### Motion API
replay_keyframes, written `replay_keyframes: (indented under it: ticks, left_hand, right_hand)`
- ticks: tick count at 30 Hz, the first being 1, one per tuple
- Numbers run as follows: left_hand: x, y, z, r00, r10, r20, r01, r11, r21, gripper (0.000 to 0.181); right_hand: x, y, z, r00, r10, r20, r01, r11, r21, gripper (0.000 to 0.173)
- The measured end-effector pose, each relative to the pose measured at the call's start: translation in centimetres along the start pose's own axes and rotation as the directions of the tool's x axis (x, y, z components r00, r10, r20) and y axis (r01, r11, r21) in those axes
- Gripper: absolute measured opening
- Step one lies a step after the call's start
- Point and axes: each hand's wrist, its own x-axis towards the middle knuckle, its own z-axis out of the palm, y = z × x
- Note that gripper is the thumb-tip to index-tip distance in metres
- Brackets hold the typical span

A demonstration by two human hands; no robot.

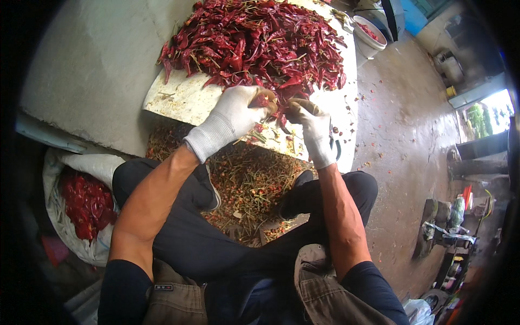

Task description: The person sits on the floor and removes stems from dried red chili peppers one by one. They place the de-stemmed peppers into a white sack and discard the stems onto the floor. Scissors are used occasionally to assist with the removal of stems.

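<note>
Both hands wear white knit gloves with brown-stained fingers and meet over the near edge of a pale board point(174, 99). My left hand point(245, 107) is closed around a dried red chili pepper point(261, 100). Just to its right, my right hand point(308, 118) has its fingers curled in; whether anything is pinched in them is hidden. A dark red chili point(283, 123) hangs down between the two hands. Beyond them a large heap of dried red chilies point(252, 44) covers the board. Dark-handled scissors point(336, 148) lie partly behind my right wrist. Cut green stems point(256, 136) lie below my left hand.
Stems and bits point(252, 195) litter the floor between my feet. A white woven sack point(55, 203) holding red chilies point(87, 207) stands at my left. A white bucket point(365, 46) with chilies stands at the far right. A wall point(89, 73) borders the board's left side.
</note>
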Motion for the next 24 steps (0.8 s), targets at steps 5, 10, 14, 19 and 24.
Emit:
replay_keyframes:
  ticks: [5, 10, 14, 19, 24]
  left_hand:
    - [0.2, -1.1, 2.2, 0.959, -0.165, 0.228, 0.223, 0.941, -0.256, 0.032]
    - [-0.1, -1.4, 2.6, 0.929, -0.223, 0.295, 0.335, 0.845, -0.417, 0.019]
    - [-0.1, -1.0, 2.1, 0.953, -0.124, 0.277, 0.231, 0.888, -0.398, 0.009]
    - [-0.2, -0.9, 1.4, 0.940, 0.050, 0.337, 0.047, 0.960, -0.276, 0.010]
    - [-0.7, -0.9, 1.8, 0.742, 0.481, 0.467, -0.580, 0.810, 0.087, 0.034]
  right_hand:
    - [-2.6, -2.8, 2.4, 0.988, -0.116, 0.099, 0.106, 0.990, 0.097, 0.021]
    - [-3.4, -3.6, 3.0, 0.990, -0.139, 0.030, 0.139, 0.990, -0.001, 0.015]
    - [-3.7, -4.2, 2.4, 0.996, -0.066, 0.067, 0.054, 0.984, 0.169, 0.015]
    - [-3.0, -4.1, 1.3, 0.973, 0.035, 0.229, -0.090, 0.968, 0.235, 0.015]
    - [-2.2, -2.4, 0.6, 0.935, 0.122, 0.332, -0.233, 0.919, 0.318, 0.015]
